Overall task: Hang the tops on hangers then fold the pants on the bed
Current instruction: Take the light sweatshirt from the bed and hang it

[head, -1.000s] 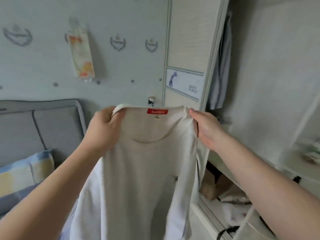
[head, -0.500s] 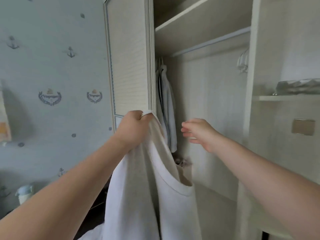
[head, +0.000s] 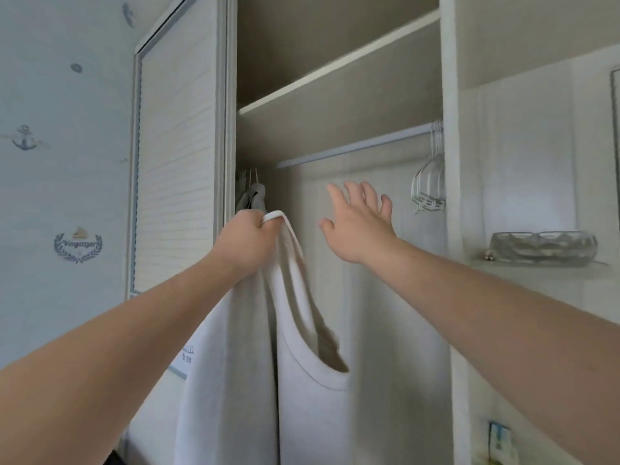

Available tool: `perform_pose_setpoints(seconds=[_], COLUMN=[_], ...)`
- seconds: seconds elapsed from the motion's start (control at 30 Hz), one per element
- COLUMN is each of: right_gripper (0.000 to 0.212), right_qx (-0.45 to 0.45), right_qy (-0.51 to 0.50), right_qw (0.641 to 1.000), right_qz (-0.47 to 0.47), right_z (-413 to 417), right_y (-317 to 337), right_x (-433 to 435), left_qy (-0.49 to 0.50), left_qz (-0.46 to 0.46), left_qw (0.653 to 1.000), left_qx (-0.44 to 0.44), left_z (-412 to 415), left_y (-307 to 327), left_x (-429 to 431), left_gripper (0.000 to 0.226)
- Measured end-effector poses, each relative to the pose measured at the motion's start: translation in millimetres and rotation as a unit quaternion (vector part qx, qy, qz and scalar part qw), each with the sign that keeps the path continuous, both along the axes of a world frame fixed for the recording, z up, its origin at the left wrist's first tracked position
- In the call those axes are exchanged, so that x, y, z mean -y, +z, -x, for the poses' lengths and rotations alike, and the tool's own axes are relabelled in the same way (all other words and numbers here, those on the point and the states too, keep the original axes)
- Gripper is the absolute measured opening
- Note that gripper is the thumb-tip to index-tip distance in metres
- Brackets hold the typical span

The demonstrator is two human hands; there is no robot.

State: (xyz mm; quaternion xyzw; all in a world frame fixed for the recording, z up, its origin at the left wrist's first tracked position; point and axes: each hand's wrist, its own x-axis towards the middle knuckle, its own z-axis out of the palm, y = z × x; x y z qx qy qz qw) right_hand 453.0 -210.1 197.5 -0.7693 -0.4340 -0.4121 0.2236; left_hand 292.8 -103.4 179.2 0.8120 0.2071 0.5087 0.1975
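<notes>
From the head view, the left hand (head: 245,239) is raised in front of the open wardrobe, its fingers (head: 258,220) curled tight round the neckband of the white top (head: 302,391). The top hangs straight down from that grip, and its lower part is cut off by the bottom edge. The right hand (head: 360,226) is lifted just to the right of the top, palm toward the wardrobe. Its fingers (head: 355,193) are spread and hold nothing.

Above both sets of fingers runs the hanging rail (head: 352,147), under a shelf (head: 335,73). A bunch of bare hangers (head: 431,182) hangs at the rail's far end, up and to the right of the spread fingers; how many cannot be told. Just behind the gripping fingers a grey garment (head: 252,199) hangs on its own hanger, mostly hidden by the hand. The slatted sliding door (head: 177,156) stands to their left. Well to the right of the spread fingers, a glass bowl (head: 543,251) sits on a side shelf.
</notes>
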Motion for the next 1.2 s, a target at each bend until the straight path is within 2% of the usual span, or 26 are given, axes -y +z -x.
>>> perform_pose_setpoints(seconds=[0.17, 0.5, 0.6, 0.77, 0.9, 0.97, 1.13, 1.2], right_gripper=[0.061, 0.048, 0.045, 0.045, 0.043, 0.042, 0.039, 0.041], right_qx=[0.059, 0.013, 0.027, 0.061, 0.097, 0.118, 0.119, 0.102], right_qy=[-0.105, -0.317, -0.407, -0.558, -0.618, -0.615, -0.545, -0.542], right_qw=[0.993, 0.948, 0.912, 0.824, 0.774, 0.775, 0.829, 0.834], right_qz=[0.003, 0.024, 0.042, 0.079, 0.094, 0.088, 0.037, 0.028], right_z=[-38, -120, -142, -179, -211, -222, -234, -239], right_y=[45, 99, 107, 127, 136, 143, 164, 168], right_x=[-20, -58, -64, -66, -56, -51, -44, -41], left_qy=[-0.072, -0.149, -0.174, -0.211, -0.217, -0.215, -0.203, -0.206], left_qz=[-0.037, -0.080, -0.096, -0.083, -0.097, -0.110, -0.130, -0.127], left_qw=[0.997, 0.985, 0.980, 0.973, 0.970, 0.968, 0.967, 0.967], left_qx=[0.010, 0.014, 0.020, 0.038, 0.050, 0.064, 0.080, 0.079], left_z=[-61, -182, -213, -258, -279, -285, -297, -302], left_y=[26, 76, 83, 87, 85, 88, 91, 87], left_x=[-44, -110, -120, -129, -128, -129, -134, -135], left_gripper=[0.044, 0.051, 0.049, 0.047, 0.047, 0.048, 0.048, 0.048])
